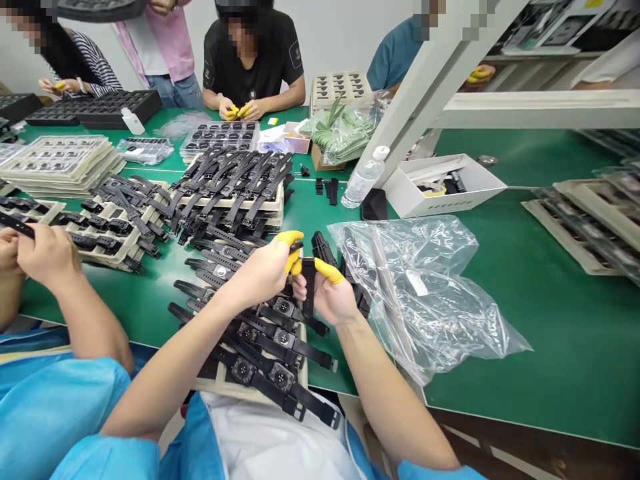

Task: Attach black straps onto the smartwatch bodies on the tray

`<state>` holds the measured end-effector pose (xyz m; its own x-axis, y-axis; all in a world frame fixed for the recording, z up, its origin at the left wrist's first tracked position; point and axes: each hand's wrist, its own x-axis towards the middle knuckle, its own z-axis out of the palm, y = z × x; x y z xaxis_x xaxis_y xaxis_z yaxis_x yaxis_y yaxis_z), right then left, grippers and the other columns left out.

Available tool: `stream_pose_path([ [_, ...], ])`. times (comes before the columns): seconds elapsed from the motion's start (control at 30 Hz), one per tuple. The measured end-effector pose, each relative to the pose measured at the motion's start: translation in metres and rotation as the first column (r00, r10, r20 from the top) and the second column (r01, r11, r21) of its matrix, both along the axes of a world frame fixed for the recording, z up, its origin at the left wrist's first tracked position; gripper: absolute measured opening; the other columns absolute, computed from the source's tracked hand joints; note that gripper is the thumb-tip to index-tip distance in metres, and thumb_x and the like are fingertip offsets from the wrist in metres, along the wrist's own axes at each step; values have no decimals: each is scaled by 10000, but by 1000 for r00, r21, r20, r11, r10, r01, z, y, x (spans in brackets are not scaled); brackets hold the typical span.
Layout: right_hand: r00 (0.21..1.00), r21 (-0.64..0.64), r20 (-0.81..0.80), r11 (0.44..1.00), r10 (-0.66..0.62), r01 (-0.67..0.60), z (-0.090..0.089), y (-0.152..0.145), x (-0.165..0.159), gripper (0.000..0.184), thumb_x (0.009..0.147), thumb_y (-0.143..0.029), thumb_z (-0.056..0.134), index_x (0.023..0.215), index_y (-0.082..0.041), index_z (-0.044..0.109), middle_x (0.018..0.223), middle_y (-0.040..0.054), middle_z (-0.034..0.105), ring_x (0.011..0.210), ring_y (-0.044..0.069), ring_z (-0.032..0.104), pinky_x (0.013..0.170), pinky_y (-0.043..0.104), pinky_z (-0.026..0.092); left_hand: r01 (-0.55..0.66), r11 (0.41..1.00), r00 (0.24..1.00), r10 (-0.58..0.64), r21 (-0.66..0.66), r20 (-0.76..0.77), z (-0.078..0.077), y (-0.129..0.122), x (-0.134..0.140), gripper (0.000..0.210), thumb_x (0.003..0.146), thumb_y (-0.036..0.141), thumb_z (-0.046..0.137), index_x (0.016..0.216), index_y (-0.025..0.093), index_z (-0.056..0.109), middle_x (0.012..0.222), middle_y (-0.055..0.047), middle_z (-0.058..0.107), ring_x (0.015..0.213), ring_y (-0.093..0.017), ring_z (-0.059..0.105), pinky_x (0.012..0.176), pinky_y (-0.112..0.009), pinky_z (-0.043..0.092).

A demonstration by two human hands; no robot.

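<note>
My left hand (274,267), in yellow finger cots, is closed with its fingertips at the upper end of a black smartwatch (309,290). My right hand (333,293) grips the same watch from the other side, its yellow-capped thumb near the top of the strap. One strap half hangs down between the hands; the fingers mostly hide the watch body. Below and left of my hands, a beige tray (220,379) bears several smartwatches (281,375) with black straps, backs facing up. Bundled black straps (324,250) lie just beyond my right hand, partly beside a clear plastic bag (425,293).
Stacked trays of strapped watches (235,183) stand ahead. A water bottle (367,179) and an open white box (445,183) sit by a slanted white post (440,73). A co-worker's hands (43,257) hold a strap at left. Other people sit across the green table (500,280).
</note>
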<state>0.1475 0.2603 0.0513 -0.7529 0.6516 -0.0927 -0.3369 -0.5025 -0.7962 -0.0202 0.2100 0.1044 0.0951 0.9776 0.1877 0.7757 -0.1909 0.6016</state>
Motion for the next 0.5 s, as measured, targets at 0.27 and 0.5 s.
stream_pose_path([
  [0.27,994,33,-100,998,-45,48,-13,-8,0,488,816,-572,843,962,-252,505,555,-110,549,374,75,395,388,186,374,146,982,978,-161,116,132,-40,7,-8,433,979,82,475,1390,174,575,1410,-143,654,1340,-242,618,1147,-418,519],
  [0.5,975,-121,-184,981,126,-150,11,-7,17,356,942,-546,696,961,-219,558,601,-85,492,400,65,327,349,171,280,129,979,975,-154,159,161,-36,5,-8,409,997,101,500,1392,177,577,1377,-138,677,1308,-229,641,1138,-408,530],
])
